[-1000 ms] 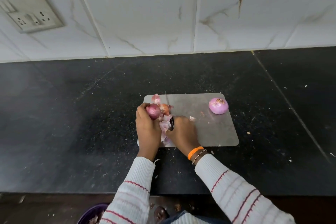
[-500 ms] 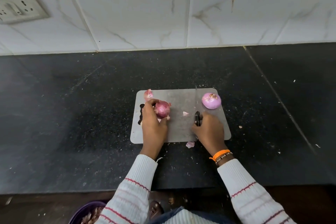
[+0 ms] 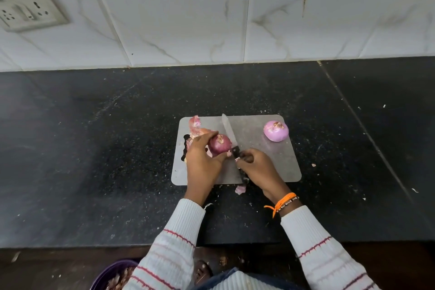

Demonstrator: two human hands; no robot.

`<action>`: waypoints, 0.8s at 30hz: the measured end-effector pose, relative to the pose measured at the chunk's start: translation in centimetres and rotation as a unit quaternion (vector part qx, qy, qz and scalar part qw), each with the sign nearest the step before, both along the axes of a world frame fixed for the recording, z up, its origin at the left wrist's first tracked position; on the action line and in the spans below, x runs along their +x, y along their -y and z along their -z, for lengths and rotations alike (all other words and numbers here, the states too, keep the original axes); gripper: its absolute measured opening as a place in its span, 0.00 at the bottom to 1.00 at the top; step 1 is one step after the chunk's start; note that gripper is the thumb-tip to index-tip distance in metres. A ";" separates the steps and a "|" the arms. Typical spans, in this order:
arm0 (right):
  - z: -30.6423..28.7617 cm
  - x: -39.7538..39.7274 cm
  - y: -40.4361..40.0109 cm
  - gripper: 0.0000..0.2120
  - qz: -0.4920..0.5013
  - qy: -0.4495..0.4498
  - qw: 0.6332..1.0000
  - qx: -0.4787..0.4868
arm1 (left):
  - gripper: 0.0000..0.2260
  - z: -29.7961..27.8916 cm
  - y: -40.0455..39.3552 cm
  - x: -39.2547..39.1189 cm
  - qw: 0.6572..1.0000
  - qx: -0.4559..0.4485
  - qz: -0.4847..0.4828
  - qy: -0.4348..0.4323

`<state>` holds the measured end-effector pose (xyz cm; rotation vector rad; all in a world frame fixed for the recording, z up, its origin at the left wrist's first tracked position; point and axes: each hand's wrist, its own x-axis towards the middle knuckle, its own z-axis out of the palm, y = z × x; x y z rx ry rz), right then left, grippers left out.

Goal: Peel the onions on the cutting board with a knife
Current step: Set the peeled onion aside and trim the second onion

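Returning to the work: right hand (image 3: 259,167) back beside the left, clamped round the black handle of the knife (image 3: 227,129), blade pointing away toward the wall and lying just to the right of the dark red onion (image 3: 220,145). Half a second ago, out to the right and near the peeled onion (image 3: 275,131); now close in again, hands almost touching.

Left hand (image 3: 202,160) gripping the red onion from its left side, fingers curled over it, pinning it on the left half of the cutting board (image 3: 282,165), much as before. Peeled onion unmoved at the board's far right corner, pale and glossy, well apart from both hands.

Best read as a short break in the cutting now over (perhaps to flick skin aside) and the next stroke about to begin: one onion done, one with skin on, so roughly halfway.

Hard to tell whether the edge already touches the onion or only sits beside it, with the meeting point masked by thumb and fingers. Underside of the onion hidden in the palm, so no knowing how much skin is already off. Handle mostly buried in the right fist, only its two ends showing. Loose peels (image 3: 195,126) heaped behind the left hand and partly covered by it; one scrap (image 3: 240,189) off the board, on the dark counter (image 3: 94,148). Cut off at the bottom edge, a purple bowl (image 3: 110,273), contents possibly dry skins, not certain.
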<state>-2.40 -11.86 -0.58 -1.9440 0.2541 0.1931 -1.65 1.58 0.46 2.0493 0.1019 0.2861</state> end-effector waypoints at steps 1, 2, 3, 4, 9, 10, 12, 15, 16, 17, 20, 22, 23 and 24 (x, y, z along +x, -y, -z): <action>-0.1 0.0 0.3 0.10 0.008 -0.013 1.000 0.022 | 0.26 -0.1 0.2 0.1 1.000 0.007 0.009 0.001; -0.3 0.0 0.6 0.10 0.015 -0.027 0.999 0.039 | 0.26 -0.1 0.4 0.2 1.000 0.010 0.022 -0.003; -0.6 0.0 0.9 0.09 0.022 -0.037 0.998 0.050 | 0.27 -0.1 0.7 0.4 0.999 0.014 0.036 -0.009; -0.8 0.0 1.1 0.08 0.032 -0.040 0.997 0.055 | 0.27 -0.1 1.0 0.5 0.998 0.022 0.049 -0.016; -1.1 -0.4 1.7 0.09 0.077 0.012 0.993 0.091 | 0.29 0.2 2.7 1.6 0.992 0.092 0.079 -0.044; -1.1 -0.5 1.7 0.08 0.077 0.020 0.993 0.085 | 0.29 0.3 3.0 1.8 0.991 0.099 0.075 -0.046; -1.2 -0.9 1.5 0.08 0.064 0.024 0.996 0.063 | 0.29 0.6 3.4 2.0 0.992 0.101 0.065 -0.043; -0.8 -1.3 1.3 0.06 0.021 0.015 1.000 0.017 | 0.26 1.1 3.5 2.0 0.993 0.086 0.059 -0.054; -0.7 -1.4 1.3 0.06 0.009 0.011 1.000 -0.015 | 0.24 1.2 3.5 2.0 0.993 0.085 0.058 -0.056; -0.5 -1.4 1.4 0.05 0.002 0.010 0.999 -0.048 | 0.23 1.4 3.5 2.0 0.993 0.085 0.058 -0.057; -0.3 -1.2 1.6 0.04 0.008 0.030 0.993 -0.115 | 0.21 1.4 3.5 2.0 0.993 0.088 0.064 -0.054; -0.3 -1.1 1.3 0.04 0.016 0.036 0.991 -0.130 | 0.20 1.4 3.5 2.1 0.992 0.090 0.069 -0.054; -0.3 -1.1 1.2 0.03 0.021 0.035 0.990 -0.131 | 0.19 1.3 3.5 2.1 0.992 0.093 0.070 -0.053; -0.3 -1.1 1.2 0.04 0.027 0.034 0.990 -0.131 | 0.19 1.3 3.4 2.1 0.992 0.096 0.070 -0.051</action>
